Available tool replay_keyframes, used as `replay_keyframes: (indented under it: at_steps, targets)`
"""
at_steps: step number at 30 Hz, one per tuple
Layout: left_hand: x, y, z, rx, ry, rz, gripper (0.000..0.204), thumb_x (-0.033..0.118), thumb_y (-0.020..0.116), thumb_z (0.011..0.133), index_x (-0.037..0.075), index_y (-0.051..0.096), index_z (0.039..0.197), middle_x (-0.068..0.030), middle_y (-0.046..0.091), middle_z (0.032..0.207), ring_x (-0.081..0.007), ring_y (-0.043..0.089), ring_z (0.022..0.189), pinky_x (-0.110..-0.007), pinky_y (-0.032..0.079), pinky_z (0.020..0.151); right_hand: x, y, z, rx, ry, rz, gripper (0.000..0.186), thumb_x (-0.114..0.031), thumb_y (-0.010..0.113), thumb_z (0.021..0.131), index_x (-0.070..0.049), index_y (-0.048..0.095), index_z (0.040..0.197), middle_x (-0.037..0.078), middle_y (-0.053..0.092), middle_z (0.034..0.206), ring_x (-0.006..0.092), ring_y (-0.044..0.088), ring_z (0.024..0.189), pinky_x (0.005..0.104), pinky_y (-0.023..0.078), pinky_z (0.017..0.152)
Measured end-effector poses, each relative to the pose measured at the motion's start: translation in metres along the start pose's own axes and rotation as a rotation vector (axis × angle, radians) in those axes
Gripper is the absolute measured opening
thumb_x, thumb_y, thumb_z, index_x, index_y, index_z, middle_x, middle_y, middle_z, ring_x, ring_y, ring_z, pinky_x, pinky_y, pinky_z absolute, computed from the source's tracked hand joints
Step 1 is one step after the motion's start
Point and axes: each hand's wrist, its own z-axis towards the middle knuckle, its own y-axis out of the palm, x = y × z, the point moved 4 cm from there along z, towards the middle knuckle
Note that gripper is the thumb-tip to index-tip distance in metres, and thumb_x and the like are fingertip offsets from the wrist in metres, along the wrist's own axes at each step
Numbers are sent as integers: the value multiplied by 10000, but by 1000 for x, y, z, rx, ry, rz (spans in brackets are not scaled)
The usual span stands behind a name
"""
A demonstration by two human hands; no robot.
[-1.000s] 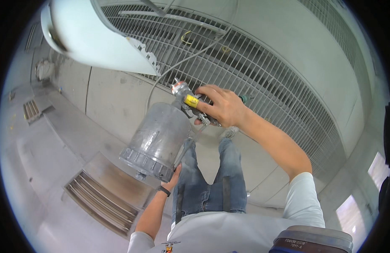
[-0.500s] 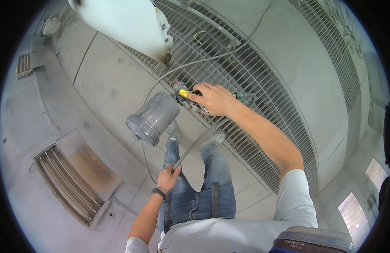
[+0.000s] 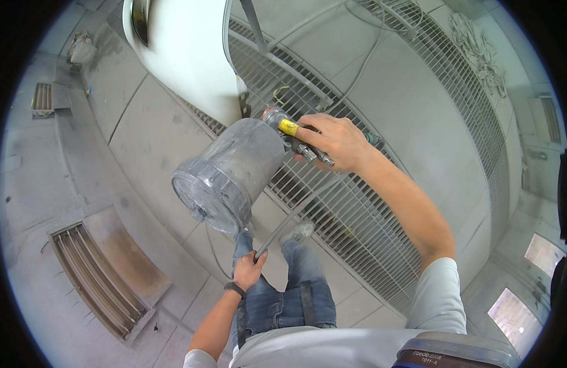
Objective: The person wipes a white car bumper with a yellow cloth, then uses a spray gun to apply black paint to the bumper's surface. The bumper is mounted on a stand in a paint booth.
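My right hand [image 3: 337,140] is closed around a spray gun [image 3: 297,136] with a yellow band near its front. A large grey cup [image 3: 234,172] is fixed to the gun and tilts down toward the left. The gun's ringed nozzle end lies close to the lower tip of a white curved panel [image 3: 185,55] in the picture; I cannot tell the gap. Lower down, my left hand [image 3: 248,270] is closed on a grey hose [image 3: 296,211]. That hose runs up toward the gun behind my right forearm.
Slatted metal floor grating [image 3: 357,239] lies beneath the gun. Thin metal stand bars [image 3: 296,69] stand beside the panel, and a loose cable [image 3: 363,67] trails behind. A framed wall unit with bars [image 3: 99,279] is at the left; bunched sheeting [image 3: 476,52] lies far right.
The gun and cup have come up closer to my view, with my right hand moving slightly right. My left hand still grips the hose, a little lower. The view has shifted, revealing more stand.
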Motion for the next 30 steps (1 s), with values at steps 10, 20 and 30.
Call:
replay_keyframes:
  at_steps: [10, 20, 30]
  targets:
    - [48, -32, -6, 69, 32, -145, 534, 511, 628, 998, -15, 670, 914, -234, 645, 707, -448, 655, 729, -491, 493, 645, 4, -90, 37, 220, 5, -98, 492, -125, 819, 779, -30, 663, 1236, 159, 704, 1136, 346, 705, 923, 371, 600, 776]
    - [32, -68, -5, 32, 43, 81, 541, 546, 661, 941, 16, 678, 838, -247, 671, 752, -449, 676, 771, -517, 515, 665, 9, -126, -14, 390, 180, 190, 441, -118, 741, 843, 9, 671, 1260, 179, 707, 987, 355, 721, 832, 349, 568, 711]
    - [63, -53, -5, 96, 38, 47, 537, 507, 656, 969, -15, 661, 844, -266, 661, 760, -480, 659, 775, -530, 507, 686, 21, -12, 12, 33, -100, 62, 546, -262, 860, 659, -142, 701, 1167, 108, 643, 1102, 292, 729, 941, 360, 626, 673]
